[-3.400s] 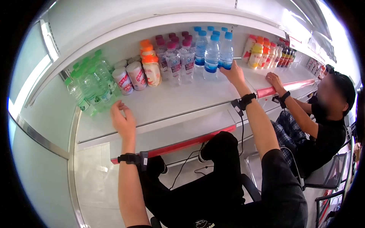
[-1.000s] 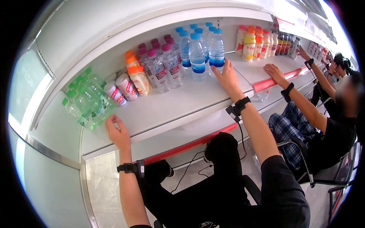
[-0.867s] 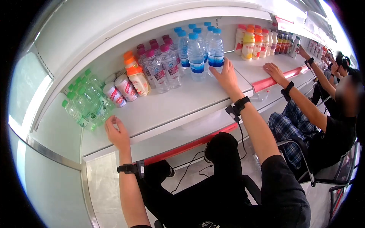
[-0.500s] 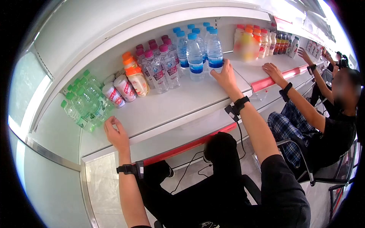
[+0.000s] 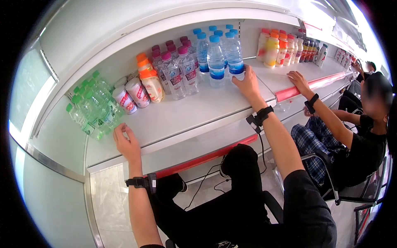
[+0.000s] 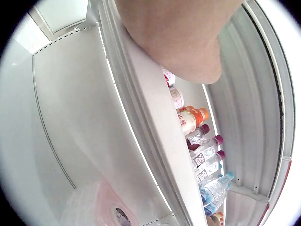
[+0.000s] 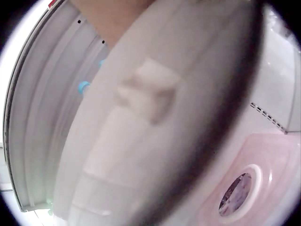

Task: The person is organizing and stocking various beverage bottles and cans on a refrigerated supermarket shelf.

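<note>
My left hand (image 5: 128,142) lies at the shelf's front edge with its fingers loosely bent, beside the green-capped bottles (image 5: 108,118), holding nothing. My right hand (image 5: 249,87) is at the lower right of the front-right blue-capped bottle (image 5: 234,56), thumb and fingers apart; whether they touch it I cannot tell. Another blue-capped bottle (image 5: 216,62) stands to its left. In the left wrist view, part of my left hand or arm (image 6: 183,37) covers the top. A blurred pale surface (image 7: 155,141) fills much of the right wrist view, below some skin (image 7: 115,19).
Between my hands, red-and-white cans (image 5: 124,99), orange-capped bottles (image 5: 152,87) and purple-capped bottles (image 5: 173,78) stand on the shelf (image 5: 178,120). Right of them are colourful drink bottles (image 5: 271,51) and a seated person (image 5: 351,144), one hand on the neighbouring shelf.
Since the oldest frame, the head view has shifted, and my right thumb and fingers stand lower beside the blue-capped bottle. A farther person's raised arm has dropped. My left hand stays beside the green-capped bottles.
</note>
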A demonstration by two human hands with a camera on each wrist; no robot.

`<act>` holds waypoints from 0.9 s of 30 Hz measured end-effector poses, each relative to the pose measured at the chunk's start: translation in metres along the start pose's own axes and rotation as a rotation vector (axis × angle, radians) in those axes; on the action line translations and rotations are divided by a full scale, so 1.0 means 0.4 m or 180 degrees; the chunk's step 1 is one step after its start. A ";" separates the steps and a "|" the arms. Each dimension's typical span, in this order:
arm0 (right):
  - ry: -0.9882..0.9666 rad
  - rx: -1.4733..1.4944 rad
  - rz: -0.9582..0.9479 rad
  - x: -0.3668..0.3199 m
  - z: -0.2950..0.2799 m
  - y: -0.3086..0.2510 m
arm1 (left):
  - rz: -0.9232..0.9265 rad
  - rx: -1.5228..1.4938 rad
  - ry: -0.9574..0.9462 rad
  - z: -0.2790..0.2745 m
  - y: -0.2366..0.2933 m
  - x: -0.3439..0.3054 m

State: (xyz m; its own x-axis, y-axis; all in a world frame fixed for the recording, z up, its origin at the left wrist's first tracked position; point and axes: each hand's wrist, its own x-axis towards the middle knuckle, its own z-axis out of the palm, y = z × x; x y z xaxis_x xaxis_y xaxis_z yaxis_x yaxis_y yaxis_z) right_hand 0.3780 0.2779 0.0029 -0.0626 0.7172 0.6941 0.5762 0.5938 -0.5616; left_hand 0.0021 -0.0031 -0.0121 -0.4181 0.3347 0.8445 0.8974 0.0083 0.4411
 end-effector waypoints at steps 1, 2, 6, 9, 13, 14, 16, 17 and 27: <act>0.0000 0.0000 0.0000 -0.001 0.000 0.000 | -0.0063 0.0001 -0.0020 -0.001 0.003 0.000; 0.0019 0.0066 -0.0008 -0.001 0.001 -0.001 | -0.0128 0.0002 -0.0036 -0.001 0.005 0.001; 0.0000 0.0209 0.0030 0.003 0.004 0.002 | 0.0091 0.0068 0.0021 0.003 -0.010 0.001; 0.0030 0.0032 0.0115 -0.003 0.001 -0.007 | 0.0007 0.0017 -0.0024 0.002 -0.007 0.001; 0.0179 -0.0321 -0.0114 -0.003 0.004 0.005 | 0.0026 -0.0003 -0.0015 0.003 -0.007 0.000; 0.0149 -0.0271 -0.0053 -0.001 0.004 0.008 | 0.0004 0.0006 -0.0026 0.003 -0.006 0.000; 0.0118 -0.0229 0.0019 -0.003 -0.001 0.006 | -0.0003 0.0004 -0.0028 0.005 -0.008 -0.002; 0.0070 -0.0155 0.0062 -0.003 -0.002 0.005 | -0.0009 0.0009 -0.0017 0.005 -0.010 -0.002; 0.0103 0.0162 0.0071 0.003 -0.006 0.012 | 0.0017 -0.0079 0.0001 0.001 -0.008 -0.001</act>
State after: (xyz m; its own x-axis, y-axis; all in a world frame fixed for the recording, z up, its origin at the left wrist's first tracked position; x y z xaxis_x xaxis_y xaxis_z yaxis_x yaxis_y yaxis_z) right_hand 0.3827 0.2806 0.0023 -0.0234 0.7187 0.6949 0.5349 0.5962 -0.5987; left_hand -0.0005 -0.0028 -0.0140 -0.4135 0.3344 0.8469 0.8958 -0.0168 0.4440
